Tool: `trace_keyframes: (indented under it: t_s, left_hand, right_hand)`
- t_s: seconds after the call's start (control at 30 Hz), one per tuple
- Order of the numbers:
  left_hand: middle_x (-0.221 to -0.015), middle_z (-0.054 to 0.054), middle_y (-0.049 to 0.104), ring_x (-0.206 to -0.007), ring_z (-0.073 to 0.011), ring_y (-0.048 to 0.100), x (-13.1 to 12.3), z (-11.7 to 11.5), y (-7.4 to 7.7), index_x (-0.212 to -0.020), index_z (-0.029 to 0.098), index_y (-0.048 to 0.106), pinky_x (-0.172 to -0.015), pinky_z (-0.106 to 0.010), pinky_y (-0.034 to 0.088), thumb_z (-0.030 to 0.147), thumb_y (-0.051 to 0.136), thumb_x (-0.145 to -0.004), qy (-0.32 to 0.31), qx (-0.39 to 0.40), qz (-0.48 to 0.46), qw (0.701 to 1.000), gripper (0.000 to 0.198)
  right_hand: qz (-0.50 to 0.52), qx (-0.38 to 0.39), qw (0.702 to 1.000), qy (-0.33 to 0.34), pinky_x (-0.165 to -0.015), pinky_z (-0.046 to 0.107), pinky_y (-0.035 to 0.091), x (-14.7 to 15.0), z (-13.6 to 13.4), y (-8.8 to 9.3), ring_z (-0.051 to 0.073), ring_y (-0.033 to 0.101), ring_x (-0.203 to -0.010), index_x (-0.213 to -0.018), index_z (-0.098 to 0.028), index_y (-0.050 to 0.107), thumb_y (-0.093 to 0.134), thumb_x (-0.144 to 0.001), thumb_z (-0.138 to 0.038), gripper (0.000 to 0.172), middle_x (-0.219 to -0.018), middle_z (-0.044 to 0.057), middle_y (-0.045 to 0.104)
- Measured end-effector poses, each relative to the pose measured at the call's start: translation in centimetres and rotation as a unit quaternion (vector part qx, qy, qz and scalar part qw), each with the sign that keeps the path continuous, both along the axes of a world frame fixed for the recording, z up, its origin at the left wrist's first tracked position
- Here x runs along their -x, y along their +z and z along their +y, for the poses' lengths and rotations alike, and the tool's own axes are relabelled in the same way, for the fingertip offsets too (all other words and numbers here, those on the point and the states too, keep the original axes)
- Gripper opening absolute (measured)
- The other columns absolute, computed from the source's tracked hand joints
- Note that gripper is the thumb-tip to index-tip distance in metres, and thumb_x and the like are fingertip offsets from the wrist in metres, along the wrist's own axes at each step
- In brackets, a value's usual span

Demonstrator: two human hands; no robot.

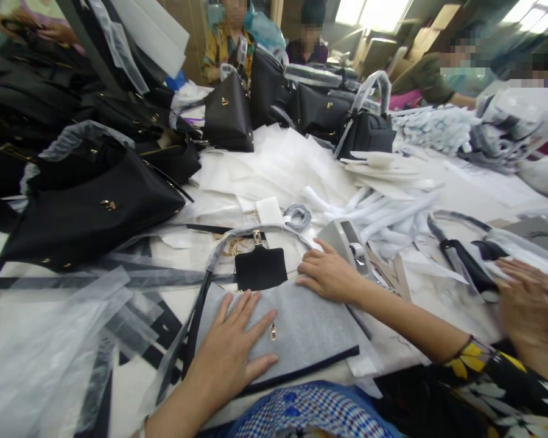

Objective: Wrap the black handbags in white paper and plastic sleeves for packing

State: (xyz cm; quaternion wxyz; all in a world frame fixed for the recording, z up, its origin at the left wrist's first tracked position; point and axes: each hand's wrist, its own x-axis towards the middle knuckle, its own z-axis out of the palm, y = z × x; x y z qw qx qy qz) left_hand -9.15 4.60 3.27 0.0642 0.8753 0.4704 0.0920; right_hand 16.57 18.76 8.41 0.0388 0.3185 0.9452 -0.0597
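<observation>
A handbag covered by a grey sheet [319, 331] lies flat before me, with dark edging along its near side. A small gold clasp [273, 331] pokes through the sheet. My left hand [232, 334] rests flat on the sheet, fingers spread. At the bag's upper right corner, beside the handle's end, my right hand [326, 271] has its fingers bent and close together on the edge; the fingertips are partly hidden. The plastic-wrapped handle [219, 248] arches above the bag. Within that arch, a black flap [260, 269] with a gold fitting lies folded away from me.
A grey tape dispenser [342, 240] stands just beyond my right hand. Left is a black handbag [95, 201]; clear plastic sheets [41, 353] lie nearer. White foam sheets [274, 164] pile up behind. A co-worker's hands [530, 298] work at another bag on the right.
</observation>
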Motion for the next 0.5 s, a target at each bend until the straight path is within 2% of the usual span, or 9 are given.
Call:
trace_keyframes:
  t_s: [0.03, 0.13, 0.2, 0.3, 0.37, 0.43, 0.5]
  left_hand:
    - [-0.156, -0.014, 0.041, -0.143, -0.0343, 0.038, 0.0, 0.0, 0.0, -0.148, 0.033, 0.043, -0.114, -0.059, 0.027, 0.066, 0.050, -0.090, -0.001, -0.001, 0.002, 1.000, 0.067]
    - [-0.155, -0.014, 0.041, -0.141, -0.0345, 0.040, 0.0, 0.0, 0.1, -0.147, 0.033, 0.044, -0.114, -0.060, 0.027, 0.066, 0.050, -0.090, -0.005, -0.004, 0.008, 1.000, 0.066]
    - [-0.155, -0.015, 0.041, -0.141, -0.0346, 0.040, 0.0, -0.1, 0.0, -0.147, 0.033, 0.045, -0.114, -0.059, 0.026, 0.065, 0.051, -0.090, -0.005, -0.008, 0.006, 1.000, 0.065]
    - [-0.156, -0.016, 0.040, -0.141, -0.0350, 0.040, 0.0, -0.2, -0.1, -0.147, 0.033, 0.044, -0.115, -0.060, 0.025, 0.065, 0.051, -0.090, -0.005, -0.009, 0.006, 1.000, 0.066]
    - [-0.155, -0.017, 0.040, -0.141, -0.0355, 0.040, -0.1, -0.2, -0.1, -0.148, 0.033, 0.043, -0.114, -0.061, 0.025, 0.065, 0.050, -0.091, -0.007, -0.007, 0.009, 1.000, 0.066]
    - [-0.155, -0.017, 0.041, -0.142, -0.0356, 0.039, -0.1, -0.3, -0.1, -0.148, 0.033, 0.042, -0.114, -0.061, 0.025, 0.064, 0.049, -0.091, -0.006, -0.004, 0.007, 1.000, 0.065]
    - [-0.155, -0.016, 0.041, -0.142, -0.0350, 0.038, 0.0, -0.2, -0.1, -0.149, 0.033, 0.042, -0.114, -0.060, 0.025, 0.064, 0.050, -0.091, -0.002, 0.001, 0.001, 1.000, 0.066]
  right_hand:
    - [-0.012, 0.002, 1.000, -0.001, -0.110, 0.048, 0.027, -0.2, 0.3, -0.2, 0.025, 0.064, -0.102, -0.095, -0.015, 0.070, 0.046, -0.101, -0.046, 0.040, -0.092, 0.010, 0.073]
    - [-0.053, 0.040, 0.998, -0.006, -0.107, 0.047, 0.031, -0.1, 1.0, -0.8, 0.023, 0.069, -0.086, -0.093, -0.014, 0.073, 0.044, -0.101, -0.051, 0.048, -0.081, 0.010, 0.075]
    - [-0.069, 0.058, 0.996, -0.011, -0.107, 0.047, 0.032, 0.3, 1.2, -0.6, 0.024, 0.070, -0.085, -0.093, -0.014, 0.075, 0.046, -0.100, -0.052, 0.048, -0.080, 0.011, 0.075]
    - [-0.042, 0.043, 0.998, -0.024, -0.113, 0.050, 0.026, 0.9, -0.1, 0.7, 0.026, 0.068, -0.104, -0.113, -0.014, 0.071, 0.050, -0.100, -0.046, 0.040, -0.103, 0.013, 0.075]
    - [0.009, 0.036, 0.999, -0.007, -0.118, 0.049, 0.019, 1.2, -2.2, 1.6, 0.025, 0.060, -0.122, -0.128, -0.016, 0.063, 0.048, -0.101, -0.040, 0.039, -0.127, 0.013, 0.068]
    - [0.054, 0.049, 0.997, 0.020, -0.122, 0.049, 0.015, 1.2, -4.8, 1.5, 0.024, 0.047, -0.137, -0.140, -0.018, 0.053, 0.048, -0.100, -0.046, 0.049, -0.145, 0.012, 0.055]
    - [0.063, 0.066, 0.995, 0.032, -0.122, 0.051, 0.014, 1.0, -7.2, 0.4, 0.026, 0.033, -0.146, -0.149, -0.018, 0.043, 0.050, -0.097, -0.055, 0.064, -0.155, 0.014, 0.042]
